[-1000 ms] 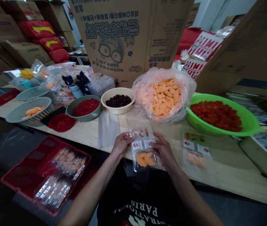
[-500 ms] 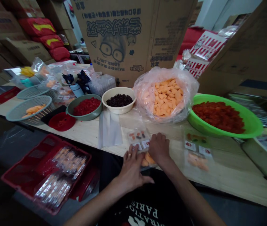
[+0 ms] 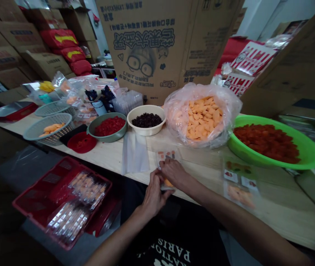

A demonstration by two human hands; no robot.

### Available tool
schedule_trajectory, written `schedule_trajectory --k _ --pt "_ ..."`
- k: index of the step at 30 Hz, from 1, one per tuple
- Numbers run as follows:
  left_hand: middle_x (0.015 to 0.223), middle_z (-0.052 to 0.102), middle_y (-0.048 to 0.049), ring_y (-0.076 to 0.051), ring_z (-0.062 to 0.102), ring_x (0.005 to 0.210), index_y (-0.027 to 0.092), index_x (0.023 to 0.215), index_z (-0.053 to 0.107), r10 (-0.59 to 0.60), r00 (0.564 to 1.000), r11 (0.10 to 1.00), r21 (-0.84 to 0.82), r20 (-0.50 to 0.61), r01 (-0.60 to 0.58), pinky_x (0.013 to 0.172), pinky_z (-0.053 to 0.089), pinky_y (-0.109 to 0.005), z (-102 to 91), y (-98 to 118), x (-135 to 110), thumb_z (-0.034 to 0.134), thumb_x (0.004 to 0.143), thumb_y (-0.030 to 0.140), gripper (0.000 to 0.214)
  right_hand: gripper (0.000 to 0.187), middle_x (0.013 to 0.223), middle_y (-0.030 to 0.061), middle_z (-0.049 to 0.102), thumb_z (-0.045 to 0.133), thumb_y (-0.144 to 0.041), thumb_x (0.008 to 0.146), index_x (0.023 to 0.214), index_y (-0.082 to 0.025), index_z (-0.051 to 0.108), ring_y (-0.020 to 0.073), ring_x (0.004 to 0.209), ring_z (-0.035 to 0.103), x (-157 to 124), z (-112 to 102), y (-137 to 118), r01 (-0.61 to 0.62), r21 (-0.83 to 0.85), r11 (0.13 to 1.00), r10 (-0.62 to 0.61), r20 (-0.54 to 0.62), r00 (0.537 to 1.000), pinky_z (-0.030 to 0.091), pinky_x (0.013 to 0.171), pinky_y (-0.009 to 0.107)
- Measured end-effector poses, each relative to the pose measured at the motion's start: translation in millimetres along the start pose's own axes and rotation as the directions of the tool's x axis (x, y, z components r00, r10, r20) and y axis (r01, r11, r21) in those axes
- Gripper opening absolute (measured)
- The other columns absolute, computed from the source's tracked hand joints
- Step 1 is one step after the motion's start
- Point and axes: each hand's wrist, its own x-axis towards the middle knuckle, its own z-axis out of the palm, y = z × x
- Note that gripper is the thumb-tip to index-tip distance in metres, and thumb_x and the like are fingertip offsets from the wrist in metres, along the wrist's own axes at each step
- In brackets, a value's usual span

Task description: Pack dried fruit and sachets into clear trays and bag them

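A small clear packet (image 3: 166, 156) with printed labels and orange dried-fruit slices lies at the near edge of the wooden table (image 3: 271, 201). My right hand (image 3: 174, 172) lies on top of it, fingers curled over its lower part. My left hand (image 3: 154, 192) is at the packet's left bottom edge, fingers closed on it. Most of the packet is hidden under the two hands. A second filled packet (image 3: 239, 183) lies to the right on the table. A stack of empty clear bags (image 3: 135, 153) lies just left of my hands.
Behind stand a plastic bag of orange slices (image 3: 202, 115), a green basin of red dried fruit (image 3: 274, 142), a cream bowl of dark fruit (image 3: 146, 120), a grey-green bowl of red pieces (image 3: 108, 126) and mesh baskets (image 3: 49, 128). A red crate of filled packets (image 3: 65, 199) sits lower left. Cardboard boxes (image 3: 157, 40) wall the back.
A second ago I held the packet up by both sides. It now lies at the table's edge under both hands, which have slid left over it. The camera shifted slightly.
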Motion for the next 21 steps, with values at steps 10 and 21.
schedule_trajectory --k 10,21 --pt "0.110 0.046 -0.0053 -0.021 0.056 0.098 0.023 0.111 0.038 0.046 0.991 0.996 0.086 -0.129 -0.035 0.084 0.053 -0.037 7.3 -12.7 13.1 0.075 0.077 0.022 0.050 0.034 0.110 0.0231 0.067 0.033 -0.005 0.097 0.116 -0.005 0.061 0.0306 0.102 0.067 20.7 -2.7 6.5 -0.011 -0.166 0.986 0.009 -0.010 1.000 0.052 0.082 0.039" --pt "0.135 0.051 -0.0144 -0.029 0.054 0.126 0.019 0.115 0.062 0.233 0.959 0.958 0.210 -0.162 -0.197 0.101 0.052 -0.048 -2.9 -29.9 18.5 0.062 0.082 0.014 0.033 0.029 0.112 0.0169 0.067 0.048 -0.009 0.093 0.118 -0.010 0.062 0.0274 0.100 0.064 -60.6 12.0 -23.6 0.294 -0.079 0.953 -0.299 -0.070 0.952 0.054 0.083 0.038"
